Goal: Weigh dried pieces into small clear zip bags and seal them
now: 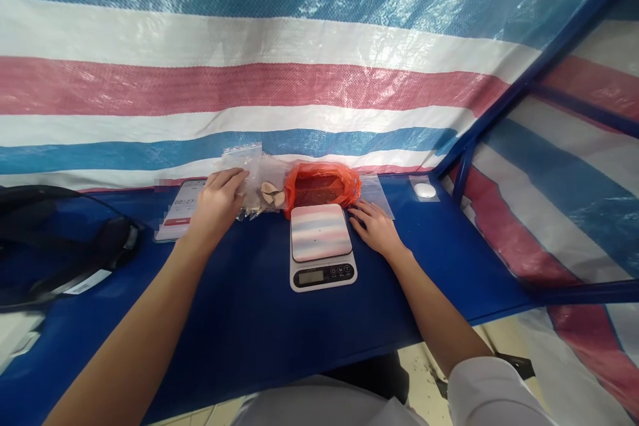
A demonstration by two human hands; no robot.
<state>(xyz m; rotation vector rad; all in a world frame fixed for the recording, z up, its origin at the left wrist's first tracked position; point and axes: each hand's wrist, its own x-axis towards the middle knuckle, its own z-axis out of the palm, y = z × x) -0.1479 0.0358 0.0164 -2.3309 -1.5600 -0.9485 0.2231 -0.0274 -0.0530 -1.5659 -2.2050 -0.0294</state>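
Note:
My left hand (219, 200) is closed on a clear zip bag (253, 163) at the back of the table, its fingers bent over the plastic. Beside that bag, pale tan slices (272, 194) show through clear plastic. My right hand (377, 229) lies flat with its fingers stretched out, just right of the kitchen scale (322, 236). Its fingertips are by an orange plastic bag (324, 185), which stands with its mouth open behind the scale; dark contents show faintly inside. A flat clear bag (378, 194) lies by the right fingers. The scale's display looks blank.
A phone (177, 216) showing a timer lies left of my left hand. Further left sits a black strapped device (110, 246). A white oval object (425, 190) rests on clear plastic at the back right. Striped sheeting (249, 86) and a blue frame (504, 100) enclose the blue table (239, 326).

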